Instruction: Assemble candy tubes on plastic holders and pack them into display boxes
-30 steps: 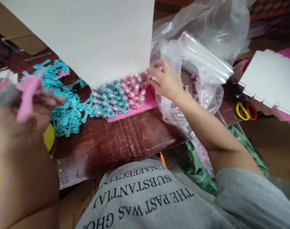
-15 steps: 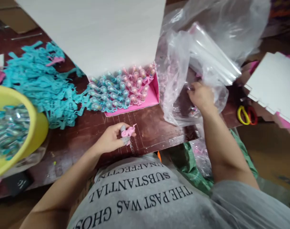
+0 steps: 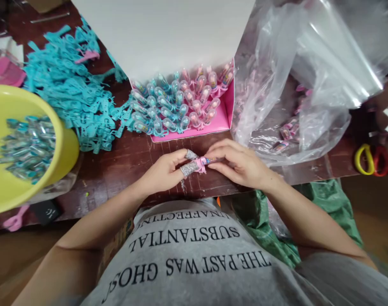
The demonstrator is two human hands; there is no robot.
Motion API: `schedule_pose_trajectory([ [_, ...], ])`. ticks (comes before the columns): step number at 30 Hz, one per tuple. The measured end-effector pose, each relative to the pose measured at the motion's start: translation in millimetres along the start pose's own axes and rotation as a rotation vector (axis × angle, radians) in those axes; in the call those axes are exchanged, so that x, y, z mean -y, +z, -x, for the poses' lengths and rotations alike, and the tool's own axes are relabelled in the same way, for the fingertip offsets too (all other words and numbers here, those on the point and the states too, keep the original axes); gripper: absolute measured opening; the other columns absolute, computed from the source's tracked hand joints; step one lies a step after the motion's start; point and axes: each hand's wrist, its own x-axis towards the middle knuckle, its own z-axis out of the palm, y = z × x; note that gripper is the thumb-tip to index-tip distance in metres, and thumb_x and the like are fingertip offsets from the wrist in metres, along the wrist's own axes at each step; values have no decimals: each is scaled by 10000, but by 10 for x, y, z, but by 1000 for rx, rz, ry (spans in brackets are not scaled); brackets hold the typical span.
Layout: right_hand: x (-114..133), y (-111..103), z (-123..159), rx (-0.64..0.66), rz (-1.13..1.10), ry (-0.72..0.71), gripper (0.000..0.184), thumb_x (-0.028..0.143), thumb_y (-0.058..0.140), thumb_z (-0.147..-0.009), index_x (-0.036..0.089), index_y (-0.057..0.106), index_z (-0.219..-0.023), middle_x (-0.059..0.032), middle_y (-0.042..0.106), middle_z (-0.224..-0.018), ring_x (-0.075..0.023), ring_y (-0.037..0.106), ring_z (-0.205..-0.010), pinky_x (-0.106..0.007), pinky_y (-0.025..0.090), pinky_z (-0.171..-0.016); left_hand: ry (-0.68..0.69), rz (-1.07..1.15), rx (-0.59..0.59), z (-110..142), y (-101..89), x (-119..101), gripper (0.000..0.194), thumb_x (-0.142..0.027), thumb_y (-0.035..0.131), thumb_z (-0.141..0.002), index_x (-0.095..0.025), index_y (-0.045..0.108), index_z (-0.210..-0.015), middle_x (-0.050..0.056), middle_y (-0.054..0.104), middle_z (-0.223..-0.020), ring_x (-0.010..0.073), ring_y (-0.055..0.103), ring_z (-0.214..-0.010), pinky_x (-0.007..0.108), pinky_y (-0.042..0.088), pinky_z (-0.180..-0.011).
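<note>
Both hands meet over the table in front of my shirt. My left hand (image 3: 168, 171), with grey wrapping on its thumb and a finger, pinches a small pink plastic strap piece (image 3: 200, 165). From the other side my right hand (image 3: 238, 163) grips a small clear capsule tube with a pink end (image 3: 209, 160), its pink end against the strap piece; the fingers cover much of it. Just beyond stands a pink-and-white box (image 3: 194, 134) with its lid raised. Rows of clear-domed capsules (image 3: 177, 102), blue at left and pink at right, fill most of it.
A pile of turquoise plastic straps (image 3: 69, 93) lies left, behind a yellow bucket (image 3: 68, 142) of blue capsules. At right, a clear plastic bag (image 3: 270, 102) holds pink capsules. Yellow-and-red-handled scissors (image 3: 366, 159) lie at the table's right edge; a green sack (image 3: 327, 204) is below.
My right hand has come out of the plastic bag with a capsule tube and moved left to my left hand. The left hand has shifted slightly, still pinching the pink strap piece.
</note>
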Motion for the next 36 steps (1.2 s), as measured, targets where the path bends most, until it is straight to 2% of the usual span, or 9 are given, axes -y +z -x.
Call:
schedule_pose_trajectory([
  [6,49,-57,44,65,82,-42,256,225,620,-1068,276,712,-1301,-72,734,-1230,-197,740,-1092,-352,651,-947,-79,-40,-21,7,6,70,172,-309,641,-979,-178,752,-981,7,732,-816,101,626,-652,207,531,-622],
  [10,70,-49,66,58,188,-19,263,248,604,-1077,273,723,-1311,-84,744,-1242,-223,746,-1076,-387,665,-914,-91,-73,21,-35,-13,47,157,-282,612,-987,-178,726,-960,-7,717,-768,98,652,-634,202,545,-626],
  [16,40,81,97,20,104,-8,262,233,614,-1072,281,680,-1322,-78,732,-1212,-206,743,-1070,-376,672,-898,-100,-62,38,-25,-21,42,170,-297,651,-977,-182,757,-1044,39,803,-939,115,694,-666,224,588,-630],
  [20,76,113,120,-104,11,80,270,248,665,-1046,303,672,-1310,-63,732,-1127,-211,735,-992,-386,662,-819,72,-376,-67,15,3,68,206,-256,601,-1011,-207,794,-1063,13,810,-835,127,720,-650,223,586,-638],
  [24,96,169,124,-108,-63,215,143,317,703,-1029,250,720,-1154,-25,720,-929,-180,689,-803,-360,604,-731,379,-819,-171,36,12,189,292,-205,557,-1026,-225,812,-1166,62,848,-1122,205,818,-889,301,656,-788],
  [28,118,197,140,-100,-278,388,203,431,702,-1030,232,729,-1064,-16,765,-930,-157,709,-792,-309,591,-706,421,-866,-118,38,-30,258,299,-238,566,-1045,-257,803,-1227,50,817,-1259,223,828,-989,337,679,-881],
  [31,83,-61,240,-124,-188,382,388,522,728,-996,256,693,-1276,-50,759,-1065,-177,721,-851,-314,613,-705,238,-726,-118,51,-103,222,265,-295,643,-1025,-282,791,-1245,36,827,-1231,236,817,-1062,341,666,-950],
  [34,-82,-562,507,-177,321,472,447,473,661,-1015,290,641,-1423,-128,696,-1287,-275,713,-1036,-406,632,-745,42,-437,-138,65,-170,223,317,-402,734,-987,-267,751,-1273,53,821,-1245,245,808,-1082,357,658,-968],
  [36,-257,-883,758,-72,672,628,358,357,576,-1017,293,705,-1344,-162,660,-1371,-377,668,-1180,-478,623,-747,-38,-208,-134,56,-164,266,436,-466,834,-899,-234,720,-1250,79,821,-1225,253,808,-1066,370,660,-956],
])
